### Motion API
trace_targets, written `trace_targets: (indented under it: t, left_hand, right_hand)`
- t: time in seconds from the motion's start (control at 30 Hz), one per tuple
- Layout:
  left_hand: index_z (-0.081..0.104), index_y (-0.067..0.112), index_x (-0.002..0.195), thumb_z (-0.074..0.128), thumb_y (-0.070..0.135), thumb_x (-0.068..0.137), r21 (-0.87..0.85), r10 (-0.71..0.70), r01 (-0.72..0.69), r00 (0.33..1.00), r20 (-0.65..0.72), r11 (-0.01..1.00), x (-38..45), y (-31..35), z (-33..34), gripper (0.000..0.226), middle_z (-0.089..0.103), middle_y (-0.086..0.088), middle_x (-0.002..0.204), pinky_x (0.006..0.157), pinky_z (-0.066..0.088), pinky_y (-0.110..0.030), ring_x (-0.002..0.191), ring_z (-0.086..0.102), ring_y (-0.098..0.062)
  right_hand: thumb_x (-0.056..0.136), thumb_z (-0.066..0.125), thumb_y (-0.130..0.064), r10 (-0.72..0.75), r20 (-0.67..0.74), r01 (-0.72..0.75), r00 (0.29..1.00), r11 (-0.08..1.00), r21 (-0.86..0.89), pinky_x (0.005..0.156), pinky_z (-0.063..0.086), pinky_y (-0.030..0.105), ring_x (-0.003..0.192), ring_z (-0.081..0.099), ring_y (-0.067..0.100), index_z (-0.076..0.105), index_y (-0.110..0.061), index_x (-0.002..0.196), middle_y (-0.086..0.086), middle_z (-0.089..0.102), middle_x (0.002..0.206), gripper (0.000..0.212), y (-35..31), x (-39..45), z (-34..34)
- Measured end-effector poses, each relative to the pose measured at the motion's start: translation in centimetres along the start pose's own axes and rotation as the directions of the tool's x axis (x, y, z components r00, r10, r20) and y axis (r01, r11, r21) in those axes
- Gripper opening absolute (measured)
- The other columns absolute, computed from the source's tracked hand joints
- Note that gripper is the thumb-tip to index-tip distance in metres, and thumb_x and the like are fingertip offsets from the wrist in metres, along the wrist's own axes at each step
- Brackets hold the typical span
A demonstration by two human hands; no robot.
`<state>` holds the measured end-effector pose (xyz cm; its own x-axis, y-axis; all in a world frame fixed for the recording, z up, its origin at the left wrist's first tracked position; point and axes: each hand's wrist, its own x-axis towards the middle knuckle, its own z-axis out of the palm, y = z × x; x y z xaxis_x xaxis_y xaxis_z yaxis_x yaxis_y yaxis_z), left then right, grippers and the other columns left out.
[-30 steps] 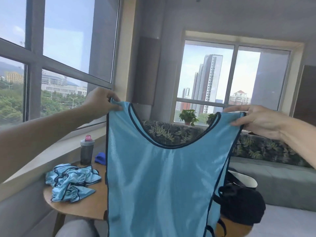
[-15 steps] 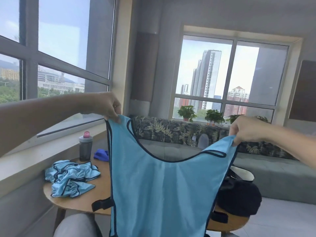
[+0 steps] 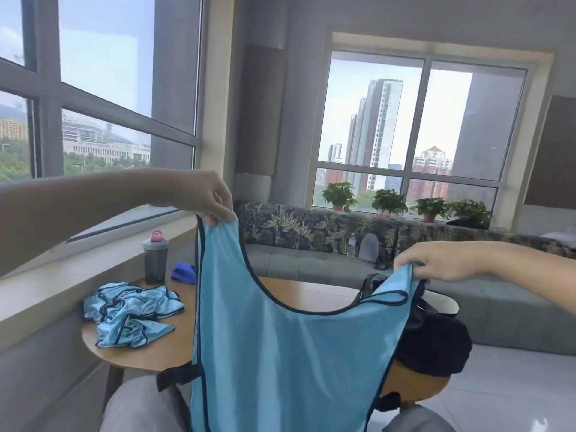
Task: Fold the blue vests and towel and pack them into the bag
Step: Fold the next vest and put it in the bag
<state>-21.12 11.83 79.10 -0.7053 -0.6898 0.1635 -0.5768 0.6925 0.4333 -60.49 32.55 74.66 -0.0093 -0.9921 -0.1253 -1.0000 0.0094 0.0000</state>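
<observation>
- Head view: the left hand (image 3: 202, 194) is seen with thumb and fingertips pinched on the left shoulder strap of a light blue vest (image 3: 280, 353); the right hand (image 3: 436, 263) is curled round the right shoulder strap.
- The vest is held up by both straps and hangs straight down between the hands, its long axis vertical and its neckline scooping low between the two grips.
- The left grip is held clearly higher than the right, so the top edge slopes down toward the right hand.
- The lower part of the vest falls past the front edge of the round wooden table (image 3: 162, 350) and is cut off by the bottom of the frame.
- A folding move is judged to turn on this: the cloth hangs below the fingers and in front of the table, so the straps would need to be levelled or brought together before it is laid flat.
- A crumpled heap of more blue vests (image 3: 131, 316) lies on the left part of the table, nearer the left hand.
- A dark blue towel (image 3: 184, 272) is seen beyond the heap, beside a grey bottle (image 3: 156, 260).
- The black bag (image 3: 436, 344) sits on the right side of the table, below the right hand and partly hidden by the held vest.
- Nothing can be seen packed in the bag.
</observation>
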Motion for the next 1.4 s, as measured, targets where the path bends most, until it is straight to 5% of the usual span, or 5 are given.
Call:
trace_targets:
  t: [0.33, 0.53, 0.93, 1.13, 1.4]
  left_hand:
    - [0.077, 0.015, 0.086, 0.074, 0.06, 0.056, 0.012, 0.06, -0.06, 0.998, -0.005, 0.998, -0.5, -0.4, 0.3, 0.054, 0.077, -0.003, 0.083, 0.074, 0.058, -0.026, 0.077, 0.074, -0.016]
    - [0.076, 0.012, 0.085, 0.078, 0.038, 0.079, 0.0, 0.057, -0.057, 0.998, 0.003, 0.998, -0.4, -0.1, 0.7, 0.026, 0.077, -0.003, 0.083, 0.07, 0.056, -0.021, 0.074, 0.074, -0.013]
    - [0.074, 0.008, 0.088, 0.076, 0.026, 0.089, -0.016, 0.07, -0.07, 0.997, 0.03, 0.997, -1.2, -1.5, 2.6, 0.018, 0.076, -0.005, 0.079, 0.064, 0.053, -0.018, 0.072, 0.073, -0.014]
    - [0.074, 0.01, 0.085, 0.077, 0.022, 0.087, -0.067, 0.137, -0.151, 0.974, -0.178, 0.986, -2.5, -1.7, 1.2, 0.012, 0.076, -0.004, 0.077, 0.063, 0.054, -0.016, 0.069, 0.072, -0.013]
    - [0.057, 0.024, 0.095, 0.057, 0.025, 0.103, 0.16, 0.15, -0.113, 0.96, -0.238, 0.981, -2.5, -4.1, 7.4, 0.008, 0.073, 0.006, 0.081, 0.07, 0.057, -0.037, 0.067, 0.071, -0.011]
  right_hand:
    - [0.072, 0.082, -0.011, 0.124, -0.281, -0.099, 0.952, 0.99, 0.104, 0.067, 0.054, 0.022, 0.068, 0.07, 0.01, 0.077, -0.03, 0.065, -0.009, 0.074, 0.068, 0.021, -0.1, -0.9, 1.4]
    - [0.081, 0.06, 0.004, 0.1, -0.15, -0.044, 0.984, 0.94, 0.337, 0.076, 0.061, 0.031, 0.081, 0.074, 0.022, 0.073, -0.02, 0.093, 0.003, 0.077, 0.088, 0.031, -0.5, -0.7, 3.2]
    - [0.107, 0.049, -0.029, -0.062, 0.173, -0.001, 0.983, 0.94, 0.342, 0.101, 0.054, 0.035, 0.108, 0.07, 0.016, 0.074, -0.014, 0.109, 0.001, 0.074, 0.113, 0.028, -0.9, -1.0, 4.1]
    - [0.085, 0.082, -0.021, 0.126, -0.256, -0.051, 0.958, 0.958, 0.282, 0.068, 0.052, 0.016, 0.073, 0.073, 0.006, 0.08, -0.024, 0.077, -0.008, 0.077, 0.076, 0.009, -2.4, -1.7, 2.6]
    - [0.077, 0.086, -0.017, 0.17, -0.537, -0.108, 0.826, 0.984, 0.145, 0.07, 0.049, 0.036, 0.078, 0.059, 0.009, 0.064, -0.029, 0.075, -0.009, 0.066, 0.079, 0.025, -1.8, 0.8, 5.6]
